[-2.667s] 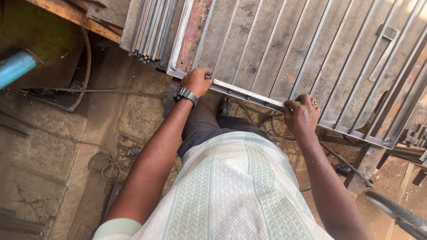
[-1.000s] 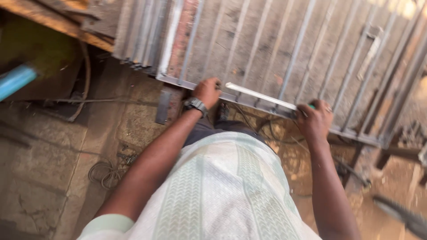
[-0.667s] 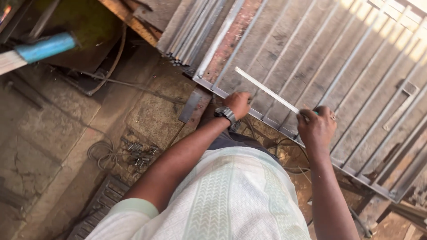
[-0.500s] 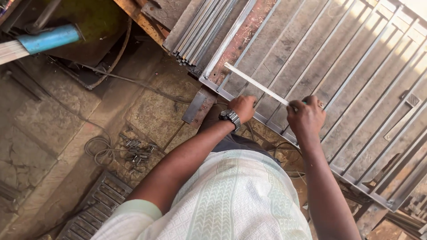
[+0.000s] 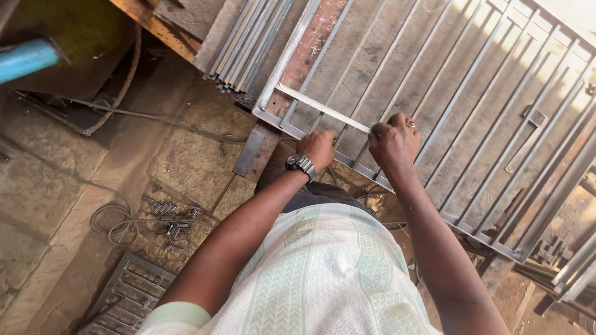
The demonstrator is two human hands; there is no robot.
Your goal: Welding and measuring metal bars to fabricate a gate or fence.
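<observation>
A large grey metal grille frame [image 5: 472, 118] of parallel bars lies flat in front of me. A loose flat steel strip [image 5: 320, 107] rests across its near-left corner. My right hand [image 5: 392, 141] is closed on the strip's right end. My left hand [image 5: 318, 149], with a dark wristwatch [image 5: 300, 165], rests on the frame's near edge rail just below the strip; its fingers curl over a bar.
A bundle of thin steel rods [image 5: 245, 43] lies left of the frame. Small cut metal pieces [image 5: 172, 218] and a coiled wire [image 5: 115, 222] sit on the concrete floor. A smaller grate [image 5: 127, 294] lies lower left. A blue pipe [image 5: 28, 59] is at upper left.
My right hand moved left along the near rail and took hold of the strip's end. The strip has come to lie across the frame's corner. My head turned left.
</observation>
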